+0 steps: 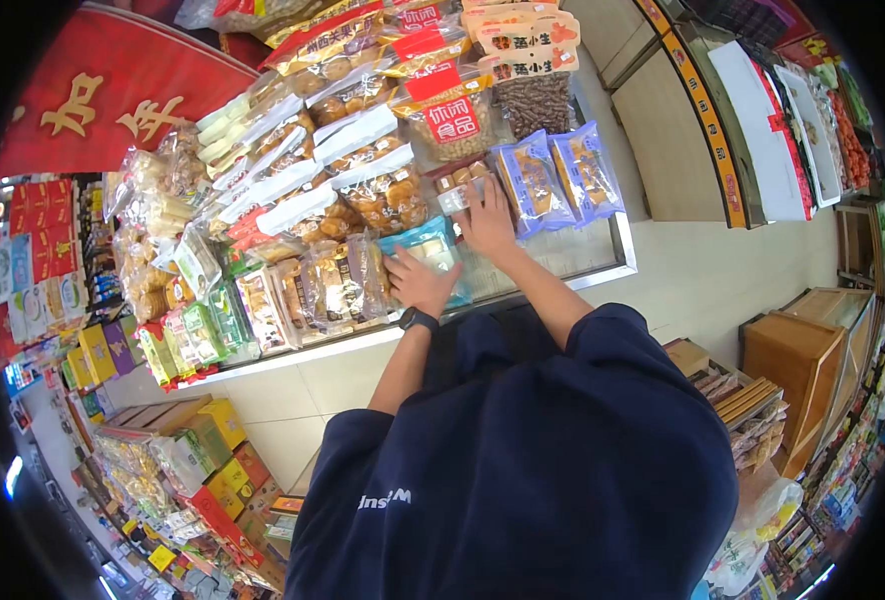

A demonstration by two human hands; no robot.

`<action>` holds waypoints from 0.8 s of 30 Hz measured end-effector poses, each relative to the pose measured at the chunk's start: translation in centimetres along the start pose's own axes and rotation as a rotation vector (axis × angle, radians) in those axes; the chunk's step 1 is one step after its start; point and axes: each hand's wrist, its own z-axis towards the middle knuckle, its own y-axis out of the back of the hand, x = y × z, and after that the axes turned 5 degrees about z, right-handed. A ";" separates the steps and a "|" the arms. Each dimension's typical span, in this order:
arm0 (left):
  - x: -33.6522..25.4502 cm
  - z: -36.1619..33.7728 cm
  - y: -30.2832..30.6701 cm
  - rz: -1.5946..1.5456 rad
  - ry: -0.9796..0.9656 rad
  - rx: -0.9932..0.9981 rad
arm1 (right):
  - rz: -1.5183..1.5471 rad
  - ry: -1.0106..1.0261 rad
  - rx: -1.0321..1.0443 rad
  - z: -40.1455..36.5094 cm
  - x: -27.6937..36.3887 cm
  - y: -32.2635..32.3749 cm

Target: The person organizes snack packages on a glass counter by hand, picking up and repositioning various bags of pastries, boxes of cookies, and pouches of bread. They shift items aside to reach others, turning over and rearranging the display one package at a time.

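My left hand (423,283) lies with fingers spread on a light blue snack packet (435,243) near the display's front edge. Left of it stand brown-and-clear packets (338,283). Further right, my right hand (487,222) rests with fingers apart on a clear packet of brown pieces (461,180). Two purple packets (535,185) lie just right of that hand. Behind both hands are a red-labelled bag (451,115) and white-topped bags of brown snacks (388,190). Neither hand is closed around a packet.
The display's metal edge (603,275) runs in front of me. A red banner (123,90) hangs at the upper left. At the right are a tan counter (678,135) and a wooden cabinet (788,360). Stacked boxes (233,480) stand at the lower left.
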 end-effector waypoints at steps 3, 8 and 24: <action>-0.8 0.1 0.9 0.012 0.062 0.034 | 0.125 0.019 0.033 -3.1 0.6 3.6; -1.4 -1.6 2.0 -0.086 -0.012 0.035 | 0.291 -0.106 0.231 -7.9 -1.2 9.1; -15.6 7.8 1.0 -0.027 0.023 0.189 | 0.448 -0.302 0.272 -13.5 -6.2 10.2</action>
